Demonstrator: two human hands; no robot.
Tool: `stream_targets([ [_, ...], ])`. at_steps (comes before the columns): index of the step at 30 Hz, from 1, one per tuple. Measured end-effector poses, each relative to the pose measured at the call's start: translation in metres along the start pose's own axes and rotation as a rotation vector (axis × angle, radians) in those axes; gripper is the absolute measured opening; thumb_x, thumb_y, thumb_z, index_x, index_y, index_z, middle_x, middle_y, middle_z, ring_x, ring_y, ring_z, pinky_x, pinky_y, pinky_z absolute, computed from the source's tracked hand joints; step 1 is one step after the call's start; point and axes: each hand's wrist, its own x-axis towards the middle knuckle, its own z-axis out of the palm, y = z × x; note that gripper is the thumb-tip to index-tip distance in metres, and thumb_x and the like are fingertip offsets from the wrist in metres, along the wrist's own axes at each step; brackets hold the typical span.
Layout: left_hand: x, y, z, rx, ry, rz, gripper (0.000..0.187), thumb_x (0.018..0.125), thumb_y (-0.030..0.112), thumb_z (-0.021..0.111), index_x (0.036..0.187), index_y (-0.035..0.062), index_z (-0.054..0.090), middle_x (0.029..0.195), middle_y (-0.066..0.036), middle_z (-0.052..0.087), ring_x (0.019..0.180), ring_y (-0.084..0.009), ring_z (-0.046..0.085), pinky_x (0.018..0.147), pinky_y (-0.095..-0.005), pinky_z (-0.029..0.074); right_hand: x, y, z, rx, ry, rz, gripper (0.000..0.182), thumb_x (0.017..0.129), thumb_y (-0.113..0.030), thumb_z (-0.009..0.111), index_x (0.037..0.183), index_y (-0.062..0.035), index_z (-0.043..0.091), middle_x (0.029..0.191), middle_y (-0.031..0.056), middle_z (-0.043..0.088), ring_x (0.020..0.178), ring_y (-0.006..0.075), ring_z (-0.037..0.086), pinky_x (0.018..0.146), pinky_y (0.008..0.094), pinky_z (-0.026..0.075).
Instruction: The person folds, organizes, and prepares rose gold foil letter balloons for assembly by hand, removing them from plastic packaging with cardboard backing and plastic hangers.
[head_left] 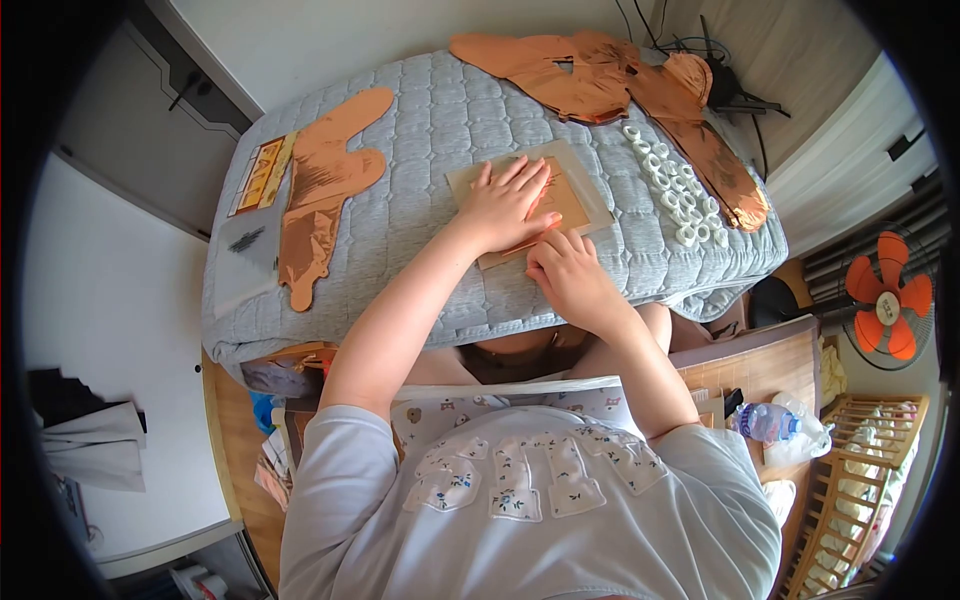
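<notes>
My left hand (508,205) lies flat with its fingers apart on a copper-coloured flat piece (568,200). That piece is on or inside a translucent plastic sleeve (598,212) on the quilted mattress. Close beside it, my right hand (574,268) is closed, its fingers curled at the near edge of the sleeve. What those fingers pinch, if anything, is hidden. To the left is a flat copper foil balloon (325,185). More copper foil balloons (560,75) lie at the far right of the mattress.
Several small white rolls (680,195) lie on the right of the grey mattress (430,110). At the left are a printed packet (262,175) and a clear plastic bag (245,250). An orange-bladed fan (887,300) and a water bottle (768,422) are at the right.
</notes>
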Motion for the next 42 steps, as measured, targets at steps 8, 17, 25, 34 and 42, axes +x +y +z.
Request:
stream_targets([
  [8,0.001,-0.002,0.003,0.025,0.01,0.016,0.109,0.084,0.084,0.051,0.161,0.0096,0.029,0.167,-0.008,0.03,0.156,-0.0263,0.023,0.123,-0.0631,0.013,-0.002,0.006,0.0,0.072,0.048,-0.119,0.014,0.09,-0.007,0.066,0.101,-0.0044,0.057,0.11,0.0128,0.058,0.109,0.0351,0.054,0.097,0.0459,0.042],
  [17,0.001,0.0,0.0,0.038,-0.024,0.005,0.114,0.082,0.086,0.05,0.162,0.0098,0.025,0.168,-0.008,0.027,0.156,-0.0261,0.021,0.124,-0.0621,0.012,-0.002,-0.001,-0.009,0.223,0.115,-0.102,0.016,0.084,-0.002,0.072,0.099,-0.0033,0.066,0.104,0.0092,0.063,0.104,0.0319,0.059,0.091,0.0385,0.049],
  [25,0.001,0.001,-0.003,0.04,-0.037,0.01,0.114,0.082,0.086,0.05,0.162,0.0091,0.024,0.168,-0.008,0.027,0.156,-0.0264,0.021,0.124,-0.0623,0.012,0.0,-0.002,-0.004,0.192,0.037,-0.051,0.011,0.084,-0.004,0.072,0.094,-0.0037,0.067,0.103,0.0091,0.064,0.109,0.0324,0.06,0.096,0.0424,0.049],
  [34,-0.008,0.0,-0.008,0.019,-0.085,0.031,0.117,0.081,0.087,0.05,0.163,0.009,0.022,0.169,-0.008,0.024,0.157,-0.0265,0.018,0.124,-0.0625,0.01,-0.036,0.005,-0.033,0.837,0.041,0.053,0.006,0.096,-0.003,0.064,0.101,-0.0041,0.06,0.101,0.0072,0.064,0.099,0.0251,0.062,0.102,0.0417,0.047],
  [42,-0.041,0.004,-0.022,-0.021,-0.141,0.125,0.119,0.079,0.08,0.062,0.164,0.0119,0.016,0.17,-0.009,0.021,0.158,-0.0286,0.015,0.124,-0.0615,0.01,-0.118,0.065,-0.099,1.532,0.64,0.24,0.029,0.111,-0.036,0.041,0.1,-0.0105,0.051,0.06,-0.0052,0.032,0.052,0.007,0.026,0.05,0.0261,0.022],
])
